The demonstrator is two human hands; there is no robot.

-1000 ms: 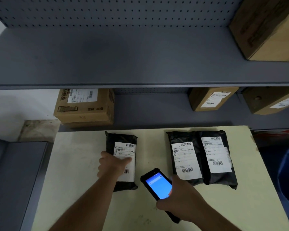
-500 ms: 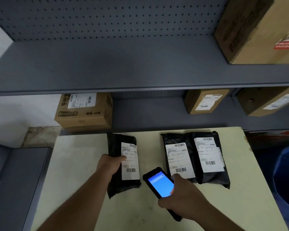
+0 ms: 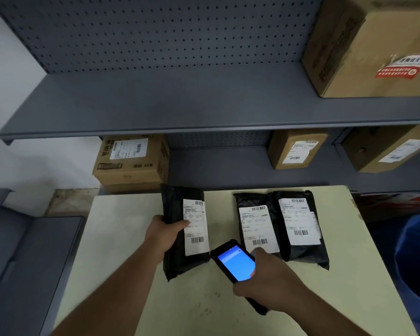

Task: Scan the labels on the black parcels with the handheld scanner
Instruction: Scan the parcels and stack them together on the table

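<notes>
Two bare forearms enter from the bottom edge, and no sleeve, cuff, watch, band or glove shows on either along the length in view. The left hand (image 3: 164,236) is uncovered, with no ring to be made out on the thumb or the knuckles that show. The right hand (image 3: 268,282) is likewise uncovered, its back facing the camera, its wrist plain and unadorned.

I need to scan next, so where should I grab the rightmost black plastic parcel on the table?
Grip the rightmost black plastic parcel by its bare right edge, coming from the right: its left edge meets the middle parcel, and the white label stays uncovered.
</notes>
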